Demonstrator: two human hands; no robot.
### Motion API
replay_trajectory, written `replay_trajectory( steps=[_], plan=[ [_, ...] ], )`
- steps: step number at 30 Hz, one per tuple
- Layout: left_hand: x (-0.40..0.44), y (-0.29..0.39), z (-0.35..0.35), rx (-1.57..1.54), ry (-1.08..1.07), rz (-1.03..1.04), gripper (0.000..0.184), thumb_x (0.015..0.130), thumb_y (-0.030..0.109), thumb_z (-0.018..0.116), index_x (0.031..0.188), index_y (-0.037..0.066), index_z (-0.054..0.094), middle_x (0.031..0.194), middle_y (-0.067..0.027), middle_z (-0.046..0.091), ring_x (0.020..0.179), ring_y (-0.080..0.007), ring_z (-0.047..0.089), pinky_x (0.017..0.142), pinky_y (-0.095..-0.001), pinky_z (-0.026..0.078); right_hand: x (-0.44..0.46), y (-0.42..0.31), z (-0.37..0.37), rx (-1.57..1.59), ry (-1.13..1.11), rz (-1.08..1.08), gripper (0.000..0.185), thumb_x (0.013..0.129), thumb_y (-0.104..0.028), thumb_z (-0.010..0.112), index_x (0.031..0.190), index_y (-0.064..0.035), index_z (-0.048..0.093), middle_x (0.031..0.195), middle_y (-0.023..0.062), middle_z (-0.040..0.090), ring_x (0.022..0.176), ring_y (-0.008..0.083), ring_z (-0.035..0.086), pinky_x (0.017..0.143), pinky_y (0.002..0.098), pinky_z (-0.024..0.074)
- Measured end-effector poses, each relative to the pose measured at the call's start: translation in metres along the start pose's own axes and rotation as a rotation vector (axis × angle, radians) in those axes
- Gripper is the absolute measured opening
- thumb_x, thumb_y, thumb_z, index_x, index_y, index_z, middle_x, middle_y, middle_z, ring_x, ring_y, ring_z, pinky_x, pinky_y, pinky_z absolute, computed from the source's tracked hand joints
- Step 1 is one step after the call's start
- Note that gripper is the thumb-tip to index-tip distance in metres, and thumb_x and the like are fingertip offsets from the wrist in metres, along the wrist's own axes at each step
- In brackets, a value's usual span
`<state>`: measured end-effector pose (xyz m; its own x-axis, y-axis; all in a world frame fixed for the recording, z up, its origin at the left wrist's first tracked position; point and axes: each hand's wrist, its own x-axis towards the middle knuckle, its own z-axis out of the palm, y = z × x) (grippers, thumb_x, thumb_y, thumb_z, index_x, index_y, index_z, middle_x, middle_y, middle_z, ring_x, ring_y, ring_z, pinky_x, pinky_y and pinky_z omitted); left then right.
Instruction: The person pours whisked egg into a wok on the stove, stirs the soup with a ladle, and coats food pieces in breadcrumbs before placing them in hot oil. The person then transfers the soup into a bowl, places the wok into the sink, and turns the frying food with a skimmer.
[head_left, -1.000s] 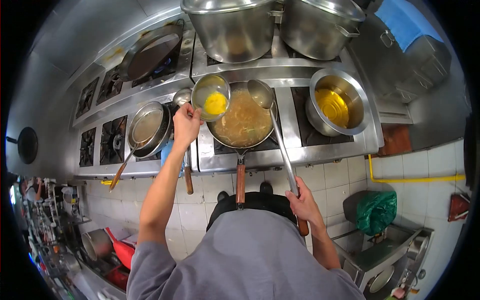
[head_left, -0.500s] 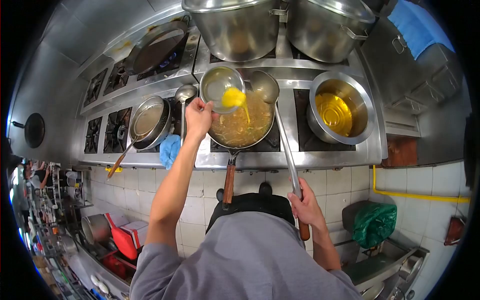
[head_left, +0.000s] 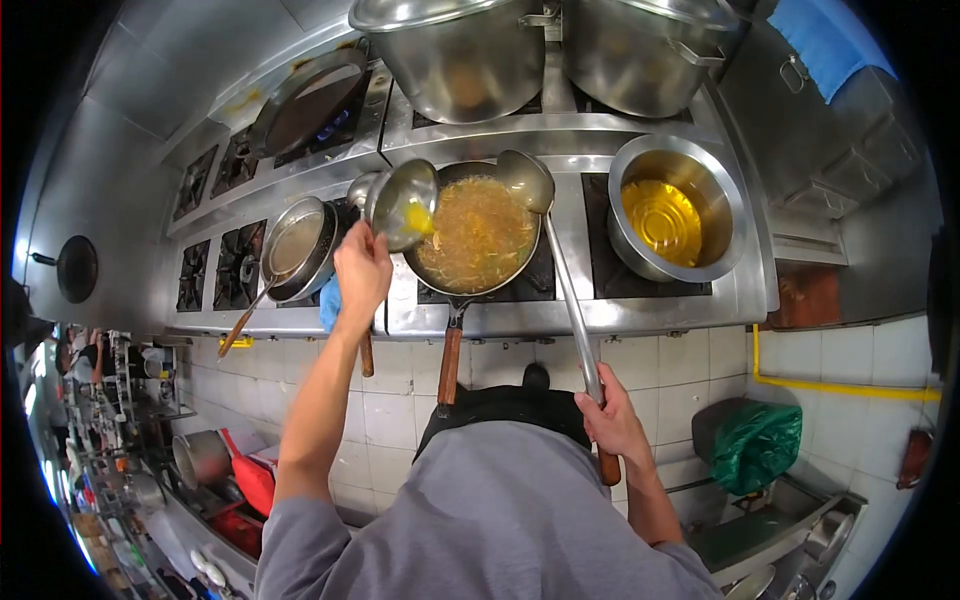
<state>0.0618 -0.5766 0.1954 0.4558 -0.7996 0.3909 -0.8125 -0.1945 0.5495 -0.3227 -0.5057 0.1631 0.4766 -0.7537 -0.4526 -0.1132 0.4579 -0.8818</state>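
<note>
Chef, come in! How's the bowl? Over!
Left hand gripping metal bowl, tipped toward pan. Yellow liquid at its lip. Right hand holding ladle, head at pan's right edge; nothing visibly blocking bowl.

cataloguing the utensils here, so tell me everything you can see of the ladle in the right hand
The ladle has a round bowl, a long, straight shaft and a brown, wood-looking grip end. Bowl and shaft look like grey metal. It slants from the bowl at the far right edge of the pan back towards the person, across the stove's front edge in view. The right hand grasps it near the brown end. Whether the bowl touches the pan cannot be told.
</note>
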Motion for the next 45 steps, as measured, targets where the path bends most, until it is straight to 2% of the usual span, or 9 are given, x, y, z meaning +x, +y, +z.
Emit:
replay_trajectory(
  steps=[5, 14, 16, 19, 28, 35, 38, 41, 45],
  plan=[
    [-0.014, 0.009, 0.013, 0.072, 0.003, 0.140, 0.010, 0.079, -0.001, 0.054, 0.088, -0.003, 0.053, 0.094, -0.0275, 0.057, 0.081, -0.0468, 0.056, 0.066, -0.0493, 0.047, -0.004, 0.008, -0.007, -0.145, 0.054, -0.054, 0.043, 0.088, -0.010, 0.055, 0.127, -0.0027, 0.039, 0.063, 0.0015, 0.048, 0.045, 0.0078, 0.042, 0.041, 0.0244, 0.0352],
    [0.017, 0.010, 0.027, 0.116, 0.001, 0.265, 0.013, 0.078, -0.003, 0.051, 0.090, -0.003, 0.055, 0.102, -0.0263, 0.057, 0.082, -0.0467, 0.057, 0.069, -0.0494, 0.048, -0.025, 0.005, -0.015, -0.637, 0.148, -0.060, 0.051, 0.082, -0.006, 0.059, 0.129, -0.0064, 0.039, 0.070, 0.0131, 0.053, 0.054, 0.0224, 0.049, 0.052, 0.0318, 0.0406],
    [0.020, 0.009, 0.032, 0.136, 0.003, 0.315, 0.015, 0.077, -0.003, 0.051, 0.091, -0.003, 0.056, 0.104, -0.0264, 0.057, 0.083, -0.0462, 0.057, 0.070, -0.0492, 0.048, -0.022, 0.018, -0.012, -0.737, 0.200, -0.399, 0.058, 0.080, -0.004, 0.060, 0.133, -0.0119, 0.037, 0.081, 0.0171, 0.059, 0.059, 0.0325, 0.054, 0.057, 0.0382, 0.0449],
    [0.020, 0.016, 0.034, 0.104, -0.058, 0.320, 0.016, 0.077, -0.002, 0.051, 0.092, -0.002, 0.057, 0.108, -0.0263, 0.057, 0.083, -0.0460, 0.058, 0.071, -0.0485, 0.049, -0.008, 0.015, 0.002, -0.908, 0.214, -0.522, 0.066, 0.080, -0.005, 0.058, 0.139, -0.0200, 0.032, 0.090, 0.0197, 0.059, 0.068, 0.0383, 0.059, 0.058, 0.0459, 0.0478],
    [0.022, -0.002, 0.022, 0.074, 0.059, 0.330, 0.016, 0.078, 0.001, 0.052, 0.092, -0.001, 0.058, 0.116, -0.0236, 0.055, 0.085, -0.0446, 0.059, 0.075, -0.0470, 0.050, -0.010, 0.007, 0.023, -1.108, 0.222, -0.225, 0.071, 0.078, -0.001, 0.056, 0.140, -0.0243, 0.030, 0.084, 0.0189, 0.057, 0.069, 0.0400, 0.058, 0.065, 0.0484, 0.0462],
    [0.028, -0.034, 0.000, -0.106, 0.051, 0.156, 0.007, 0.075, 0.000, 0.058, 0.077, -0.004, 0.053, 0.101, -0.0230, 0.058, 0.089, -0.0426, 0.057, 0.075, -0.0415, 0.048, 0.029, 0.025, 0.080, -0.920, 0.483, -0.373, 0.072, 0.071, 0.003, 0.050, 0.138, -0.0144, 0.032, 0.085, 0.0263, 0.059, 0.077, 0.0462, 0.058, 0.070, 0.0514, 0.0453],
    [0.031, -0.057, -0.004, -0.065, -0.003, 0.097, 0.022, 0.074, -0.001, 0.062, 0.065, -0.003, 0.043, 0.085, -0.0214, 0.059, 0.078, -0.0356, 0.063, 0.064, -0.0353, 0.049, 0.055, 0.037, 0.101, -0.976, 0.501, -0.339, 0.073, 0.071, 0.003, 0.051, 0.139, -0.0138, 0.030, 0.087, 0.0259, 0.059, 0.078, 0.0456, 0.058, 0.071, 0.0515, 0.0461],
    [0.031, -0.071, -0.005, -0.564, -0.166, -0.274, 0.028, 0.082, 0.004, 0.062, 0.062, 0.003, 0.043, 0.064, -0.0055, 0.051, 0.055, -0.0138, 0.060, 0.050, -0.0283, 0.051, 0.064, 0.046, 0.122, -1.076, 0.518, -0.276, 0.074, 0.070, 0.002, 0.053, 0.138, -0.0134, 0.030, 0.089, 0.0260, 0.059, 0.079, 0.0448, 0.059, 0.072, 0.0513, 0.0469],
    [0.035, -0.093, 0.007, -0.882, -0.207, -0.443, 0.023, 0.080, -0.001, 0.061, 0.066, 0.003, 0.044, 0.066, -0.0047, 0.051, 0.058, -0.0179, 0.061, 0.053, -0.0278, 0.054, 0.063, 0.051, 0.146, -1.141, 0.559, -0.205, 0.072, 0.070, 0.000, 0.057, 0.136, -0.0097, 0.030, 0.090, 0.0256, 0.060, 0.080, 0.0439, 0.059, 0.073, 0.0511, 0.0472]
  ],
)
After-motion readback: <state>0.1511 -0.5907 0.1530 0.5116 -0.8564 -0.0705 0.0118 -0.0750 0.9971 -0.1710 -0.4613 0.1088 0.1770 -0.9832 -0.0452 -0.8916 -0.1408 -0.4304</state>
